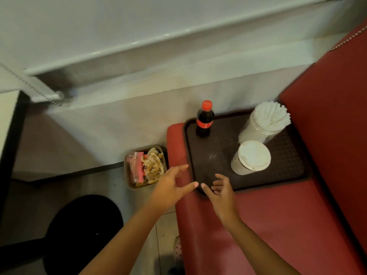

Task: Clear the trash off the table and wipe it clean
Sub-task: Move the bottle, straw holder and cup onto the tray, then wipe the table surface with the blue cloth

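Note:
A dark brown tray (218, 155) lies on a red padded bench seat (268, 225). On the tray stand a cola bottle (205, 120) with a red cap, a clear jar of white straws (264, 124) and a paper cup with a white lid (251, 157). A small bin (146, 167) on the floor holds food scraps and a pink plastic bag. My left hand (170, 187) hovers with spread fingers at the tray's near left corner. My right hand (220, 189) is beside it over the tray's front edge, fingers relaxed, holding nothing.
The bench's red backrest (327, 116) rises on the right. A white wall (139, 46) runs behind. A black round stool (83, 231) stands on the tiled floor at lower left. A table's dark edge (12, 145) shows at far left.

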